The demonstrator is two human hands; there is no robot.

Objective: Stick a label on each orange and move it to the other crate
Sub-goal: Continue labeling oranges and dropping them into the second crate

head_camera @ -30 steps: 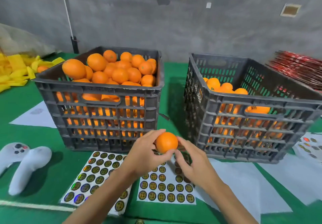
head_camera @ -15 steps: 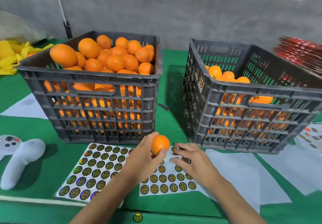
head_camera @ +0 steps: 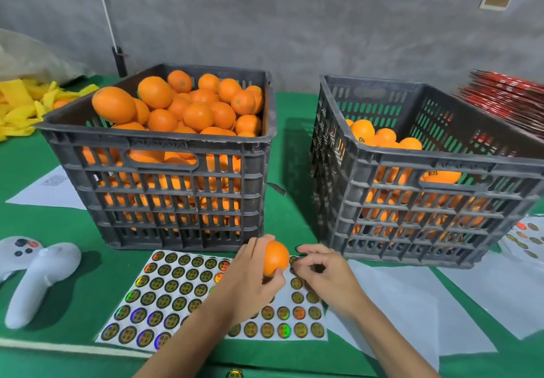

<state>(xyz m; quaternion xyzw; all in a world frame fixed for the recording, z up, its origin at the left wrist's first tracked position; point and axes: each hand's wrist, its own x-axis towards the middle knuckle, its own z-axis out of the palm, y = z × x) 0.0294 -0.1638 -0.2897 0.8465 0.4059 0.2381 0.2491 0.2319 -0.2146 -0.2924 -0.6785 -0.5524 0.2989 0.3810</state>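
Head view: a person holds one orange over the label sheets, in front of two dark crates.

The left hand (head_camera: 250, 280) grips an orange (head_camera: 275, 258) between curled fingers and thumb, just above the right label sheet (head_camera: 282, 323), near the gap between the crates. The right hand (head_camera: 326, 277) is just right of the orange with its fingers curled and fingertips bunched together low over that sheet's far edge; whether they pinch a label cannot be told. A second sheet of round labels (head_camera: 164, 295) lies to the left, partly under the left forearm. The left crate (head_camera: 164, 189) is heaped with oranges above its rim; the right crate (head_camera: 426, 201) is partly filled. A white controller (head_camera: 35, 277) lies at the near left on the green table (head_camera: 297, 157), with blank backing sheets (head_camera: 412, 313) at the near right.
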